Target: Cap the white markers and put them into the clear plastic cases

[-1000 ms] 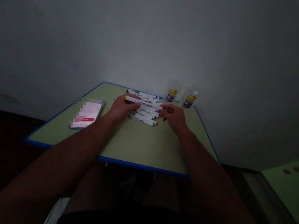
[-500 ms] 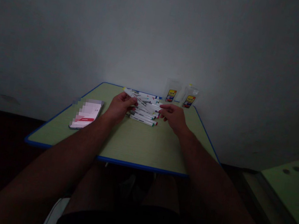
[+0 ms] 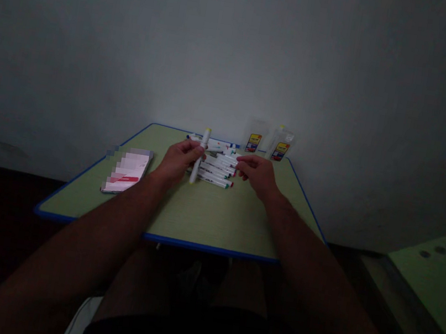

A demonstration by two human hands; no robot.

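A white marker with yellow ends (image 3: 196,167) stands nearly upright in my left hand (image 3: 178,160), pinched between thumb and fingers. Just right of it lies a loose pile of white markers (image 3: 216,169), their ends green, red, blue and other colours. At the right ends of the pile is my right hand (image 3: 256,173). Its fingers are half bent with thumb and index a little apart, and no marker shows between them. Whether its fingertips touch the pile I cannot tell.
Two clear plastic cases with labels (image 3: 253,142) (image 3: 280,151) stand at the table's back right, the right one with something yellow-topped in it. A phone with a lit screen (image 3: 126,172) lies at the left. The pale green table (image 3: 215,216) has a blue edge and meets the wall.
My right hand has let go of the yellow-ended marker's right end. In my left hand the marker has turned from level to nearly upright. The right hand has barely moved.
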